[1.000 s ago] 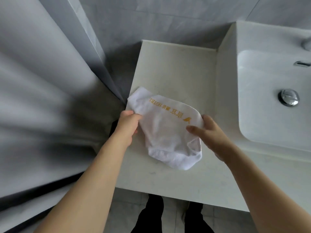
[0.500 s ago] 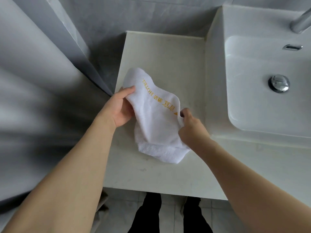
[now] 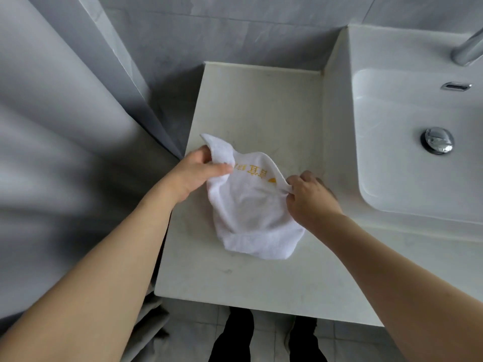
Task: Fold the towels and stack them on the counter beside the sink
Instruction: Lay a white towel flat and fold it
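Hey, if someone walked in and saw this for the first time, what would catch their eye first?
Probably the white towel with gold embroidered lettering, bunched in the middle of the pale counter. The left hand grips its far left corner while the right hand pinches its right edge. After that, the white sink at right, with its shiny chrome drain plug.

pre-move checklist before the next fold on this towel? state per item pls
1. Left hand grips the white towel at its far-left corner: ok.
2. Right hand pinches the towel's right edge: ok.
3. Towel lies flat and squared: not ok, bunched and rounded.
4. Bare counter behind the towel for spreading: ok.
5. Towel clear of the sink: ok.
6. Stack of folded towels started: cannot tell, none in view.
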`<state>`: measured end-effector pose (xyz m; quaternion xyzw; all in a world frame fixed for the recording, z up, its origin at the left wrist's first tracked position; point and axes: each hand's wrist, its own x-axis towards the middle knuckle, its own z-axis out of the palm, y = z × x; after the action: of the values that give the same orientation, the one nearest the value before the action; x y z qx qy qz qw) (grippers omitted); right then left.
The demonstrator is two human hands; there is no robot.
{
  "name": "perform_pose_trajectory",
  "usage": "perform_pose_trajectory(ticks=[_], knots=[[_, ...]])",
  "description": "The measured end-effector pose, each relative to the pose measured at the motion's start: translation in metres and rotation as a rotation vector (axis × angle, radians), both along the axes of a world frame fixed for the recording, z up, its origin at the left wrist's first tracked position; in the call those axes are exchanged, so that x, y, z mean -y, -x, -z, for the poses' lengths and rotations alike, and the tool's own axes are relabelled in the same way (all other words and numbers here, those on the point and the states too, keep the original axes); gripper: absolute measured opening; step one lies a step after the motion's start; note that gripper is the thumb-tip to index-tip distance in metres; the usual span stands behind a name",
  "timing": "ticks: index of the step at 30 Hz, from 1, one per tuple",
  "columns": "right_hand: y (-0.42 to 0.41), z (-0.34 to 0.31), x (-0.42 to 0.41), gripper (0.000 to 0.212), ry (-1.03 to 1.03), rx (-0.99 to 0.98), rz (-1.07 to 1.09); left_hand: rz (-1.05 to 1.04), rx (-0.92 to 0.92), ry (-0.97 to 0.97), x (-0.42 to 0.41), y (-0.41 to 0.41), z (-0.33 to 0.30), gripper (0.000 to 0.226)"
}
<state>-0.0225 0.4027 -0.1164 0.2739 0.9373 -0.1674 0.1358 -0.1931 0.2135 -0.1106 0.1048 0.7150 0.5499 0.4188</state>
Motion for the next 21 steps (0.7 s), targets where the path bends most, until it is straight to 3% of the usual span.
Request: perform_pose_trajectory(ticks=[2,4,5,7,10,13,16,18,21], knots=[[0.008,0.005,0.000,0.028,0.056,-0.084,-0.006,0.279,-0.168,0.207,0.001,-0.001,0.003,0.055],[0.015,0.009,0.003,0.025,0.242,-0.118,0.012,0.536,-0.556,0.474,0.001,-0.003,0.013,0.053],[0.017,0.010,0.005,0.020,0.329,-0.115,0.034,0.596,-0.693,0.520,0.002,-0.005,0.017,0.050],[0.018,0.005,0.007,0.014,0.429,-0.089,0.082,0.590,-0.767,0.486,0.006,-0.013,0.020,0.040],[0.020,-0.010,0.010,0.016,0.425,0.095,0.074,0.441,-0.634,0.535,0.017,-0.029,0.012,0.037],[0.026,-0.031,0.015,0.008,0.381,0.486,-0.067,0.392,-0.460,0.634,0.029,-0.033,-0.010,0.038],[0.037,-0.070,0.002,0.019,0.328,0.724,-0.116,0.136,-0.020,0.267,0.038,-0.025,-0.053,0.022],[0.058,-0.095,-0.019,0.018,0.200,0.604,-0.164,-0.071,0.065,0.062,0.045,-0.008,-0.082,0.016],[0.095,-0.102,-0.054,0.023,-0.015,0.154,0.010,-0.262,-0.149,0.198,0.045,0.029,-0.075,0.014]])
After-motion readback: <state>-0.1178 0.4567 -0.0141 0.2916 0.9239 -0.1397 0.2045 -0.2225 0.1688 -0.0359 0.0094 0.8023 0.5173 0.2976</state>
